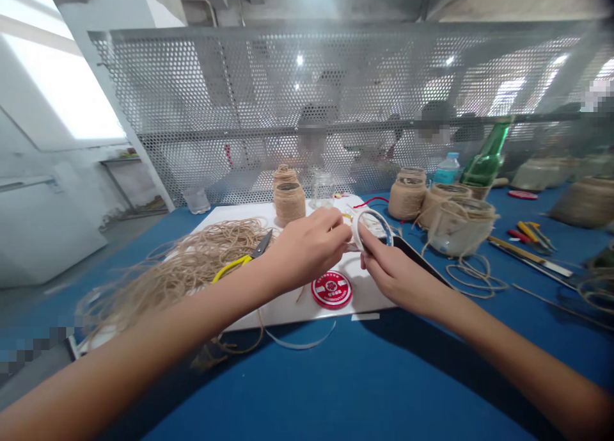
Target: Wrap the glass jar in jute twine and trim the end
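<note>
A roll of white tape [389, 226] is in my right hand [391, 271], with the thumb and fingers closed on its near side. My left hand [314, 242] is closed in a pinch right beside the roll, at its left edge. Its fingertips are partly hidden, so whatever they grip does not show clearly. Below both hands a round red disc [332, 290] with white print lies on the white board [288, 313]. Yellow-handled scissors [247, 256] rest on a loose heap of jute twine [192, 262] to the left of my left hand.
Twine-wrapped jars [290, 204] and a clear glass jar [323, 188] stand at the back. More wrapped jars [407, 194], a green bottle [489, 156] and several tools [532, 236] are on the right. A perforated metal screen [215, 108] borders the blue table [297, 390].
</note>
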A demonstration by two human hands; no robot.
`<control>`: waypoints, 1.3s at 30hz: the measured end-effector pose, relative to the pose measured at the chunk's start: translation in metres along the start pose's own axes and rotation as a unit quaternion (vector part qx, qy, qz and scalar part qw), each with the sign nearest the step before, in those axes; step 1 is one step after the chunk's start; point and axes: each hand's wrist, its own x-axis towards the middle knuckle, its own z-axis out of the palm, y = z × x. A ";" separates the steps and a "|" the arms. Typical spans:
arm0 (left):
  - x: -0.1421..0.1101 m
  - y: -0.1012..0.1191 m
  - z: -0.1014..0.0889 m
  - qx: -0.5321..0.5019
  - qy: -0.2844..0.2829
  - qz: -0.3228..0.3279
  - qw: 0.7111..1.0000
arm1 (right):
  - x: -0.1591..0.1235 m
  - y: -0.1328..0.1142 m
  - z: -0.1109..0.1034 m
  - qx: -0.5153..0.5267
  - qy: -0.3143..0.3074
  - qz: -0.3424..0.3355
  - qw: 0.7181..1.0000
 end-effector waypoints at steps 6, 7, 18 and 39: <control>-0.002 0.004 -0.001 0.043 -0.020 0.028 0.998 | 0.002 0.007 0.002 -0.032 -0.019 -0.001 0.999; -0.002 0.006 -0.002 0.048 -0.026 0.032 0.998 | 0.002 0.008 0.002 -0.034 -0.021 0.002 0.999; -0.007 0.006 -0.016 0.064 -0.037 0.041 0.996 | 0.007 0.010 0.007 0.048 0.035 -0.046 0.997; -0.069 0.002 0.015 -0.372 -0.183 -0.236 0.879 | -0.043 -0.014 0.001 -0.334 0.031 -0.249 0.909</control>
